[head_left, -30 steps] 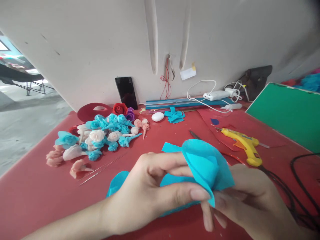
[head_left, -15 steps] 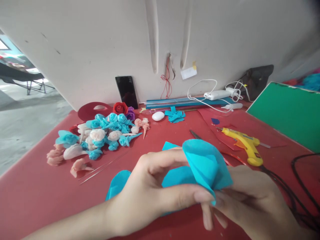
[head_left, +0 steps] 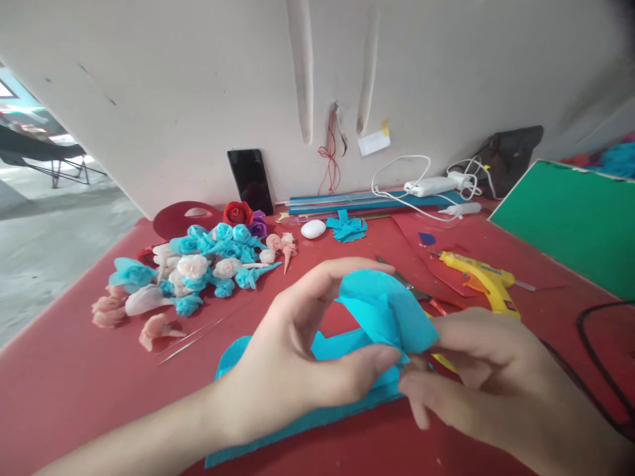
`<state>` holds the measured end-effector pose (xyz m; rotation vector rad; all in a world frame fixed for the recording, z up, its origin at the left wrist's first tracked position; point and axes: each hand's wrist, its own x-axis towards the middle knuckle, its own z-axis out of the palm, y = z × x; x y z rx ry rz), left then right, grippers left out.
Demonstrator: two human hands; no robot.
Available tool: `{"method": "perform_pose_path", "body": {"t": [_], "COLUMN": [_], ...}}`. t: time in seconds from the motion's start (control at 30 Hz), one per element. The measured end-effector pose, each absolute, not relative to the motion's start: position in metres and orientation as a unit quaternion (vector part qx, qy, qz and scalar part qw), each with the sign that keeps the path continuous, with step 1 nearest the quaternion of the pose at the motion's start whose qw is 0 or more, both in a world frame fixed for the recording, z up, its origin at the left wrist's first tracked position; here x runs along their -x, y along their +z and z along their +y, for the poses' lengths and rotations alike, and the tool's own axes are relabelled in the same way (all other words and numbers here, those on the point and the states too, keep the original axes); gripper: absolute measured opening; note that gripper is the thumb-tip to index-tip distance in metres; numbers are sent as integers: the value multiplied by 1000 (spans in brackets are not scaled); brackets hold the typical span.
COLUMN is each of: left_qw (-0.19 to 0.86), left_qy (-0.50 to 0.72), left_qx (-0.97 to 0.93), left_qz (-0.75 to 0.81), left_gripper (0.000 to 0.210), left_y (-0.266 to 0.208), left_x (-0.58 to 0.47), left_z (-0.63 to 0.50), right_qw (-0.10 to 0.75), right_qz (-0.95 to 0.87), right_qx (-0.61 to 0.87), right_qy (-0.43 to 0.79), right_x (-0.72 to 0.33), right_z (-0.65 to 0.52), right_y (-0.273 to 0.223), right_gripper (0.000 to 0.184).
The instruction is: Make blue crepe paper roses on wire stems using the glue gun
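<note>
Both hands hold one blue crepe-paper flower, its petals curled and wrapped round each other. My left hand is closed on it, thumb at the pinched base and index finger behind the upper petal. From the other side my right hand pinches the base and the right edge; some of its fingertips are hidden. Beneath my hands a larger blue crepe-paper piece lies on the table, partly covered by the left hand and wrist.
A heap of paper roses lies on the red table at left, with thin wires in front. Scissors and a yellow glue gun lie beyond my right hand. A phone leans on the wall; a green board stands right.
The hands and the flower have shifted left. My left index finger has moved behind the petal and the right hand has turned, revealing more of the scissors and of the blue paper below.
</note>
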<state>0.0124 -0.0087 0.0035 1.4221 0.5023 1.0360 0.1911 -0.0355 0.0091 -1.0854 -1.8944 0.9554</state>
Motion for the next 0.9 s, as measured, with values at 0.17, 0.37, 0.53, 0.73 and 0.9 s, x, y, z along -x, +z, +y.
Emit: {"method": "perform_pose_path", "body": {"t": [0.17,0.37,0.53,0.73,0.9], "left_qw": [655,620,569,436,292], "left_qy": [437,431,414,384,379], "left_qx": [-586,-619,-667,-771,-859], "left_qz": [190,218,244,260,185], "left_gripper": [36,41,39,48,36], "left_y": [2,1,2,4,12], "left_x": [-15,-13,-10,-8,-3], "left_z": [-9,-9,-7,-4,0], "right_qw": [396,395,386,356,352], "right_qz": [-743,-775,-771,-774,-787], "right_qx": [428,419,429,428,426], "right_qy": [328,262,268,302,275], "right_x": [-188,-189,-191,-194,-197], "right_z": [-35,-39,-35,-32,-32], "right_y": [5,9,11,12,12], "right_gripper": [22,31,31,32,29]}}
